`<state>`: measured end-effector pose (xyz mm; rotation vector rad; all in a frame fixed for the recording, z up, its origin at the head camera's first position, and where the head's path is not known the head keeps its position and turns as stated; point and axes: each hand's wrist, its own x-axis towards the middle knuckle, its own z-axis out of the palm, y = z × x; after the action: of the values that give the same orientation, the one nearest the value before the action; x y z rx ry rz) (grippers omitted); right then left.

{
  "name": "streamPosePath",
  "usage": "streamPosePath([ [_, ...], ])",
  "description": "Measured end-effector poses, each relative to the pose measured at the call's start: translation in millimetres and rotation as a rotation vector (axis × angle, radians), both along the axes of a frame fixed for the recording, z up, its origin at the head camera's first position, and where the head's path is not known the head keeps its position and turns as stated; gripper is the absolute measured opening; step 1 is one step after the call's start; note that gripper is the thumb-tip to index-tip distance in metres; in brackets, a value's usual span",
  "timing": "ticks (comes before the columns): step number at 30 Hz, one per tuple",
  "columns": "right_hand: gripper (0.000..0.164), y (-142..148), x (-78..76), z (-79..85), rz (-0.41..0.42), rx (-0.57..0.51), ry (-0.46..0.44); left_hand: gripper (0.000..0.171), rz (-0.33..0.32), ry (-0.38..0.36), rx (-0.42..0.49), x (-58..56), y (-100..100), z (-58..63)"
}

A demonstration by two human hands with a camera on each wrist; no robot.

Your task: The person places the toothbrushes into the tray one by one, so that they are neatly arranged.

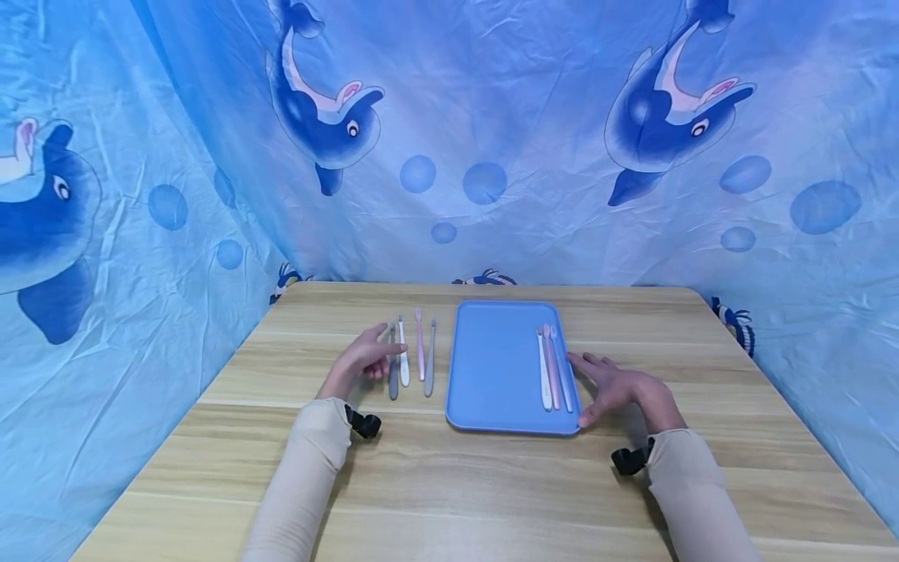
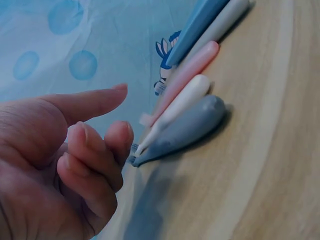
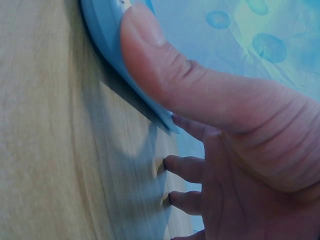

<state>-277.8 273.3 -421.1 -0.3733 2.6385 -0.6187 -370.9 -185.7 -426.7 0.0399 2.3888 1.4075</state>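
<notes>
Left of the blue tray (image 1: 488, 367), several toothbrushes lie side by side on the table: a dark grey toothbrush (image 1: 393, 378), a white toothbrush (image 1: 404, 370), a pink toothbrush (image 1: 420, 351) and a grey toothbrush (image 1: 430, 367). My left hand (image 1: 365, 355) hovers beside the dark grey one, thumb stretched out and fingers loosely bent, holding nothing. On the tray's right side lie a white toothbrush (image 1: 545, 382), a pink toothbrush (image 1: 552, 378) and a blue toothbrush (image 1: 564, 382). At the tray's right edge, my right hand (image 1: 618, 388) has its thumb (image 3: 145, 55) on the near corner, fingers spread.
The wooden table (image 1: 449, 499) ends at a back edge below a blue dolphin-print curtain (image 1: 534, 226), which also hangs along both sides. A black wrist camera (image 1: 364, 423) sits on the left wrist, another (image 1: 632, 460) on the right.
</notes>
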Motion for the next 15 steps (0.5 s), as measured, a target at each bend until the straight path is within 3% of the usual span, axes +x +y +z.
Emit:
streamPosePath([
  [9, 0.133, 1.7, 2.1, 0.5, 0.009, -0.002, 0.003, 0.107, -0.063, -0.065, -0.042, 3.0, -1.9, -7.7],
  [15, 0.133, 2.6, 1.3, 0.2, 0.015, 0.003, 0.000, 0.114, -0.059, -0.108, -0.029, 5.2, -2.3, -8.2],
])
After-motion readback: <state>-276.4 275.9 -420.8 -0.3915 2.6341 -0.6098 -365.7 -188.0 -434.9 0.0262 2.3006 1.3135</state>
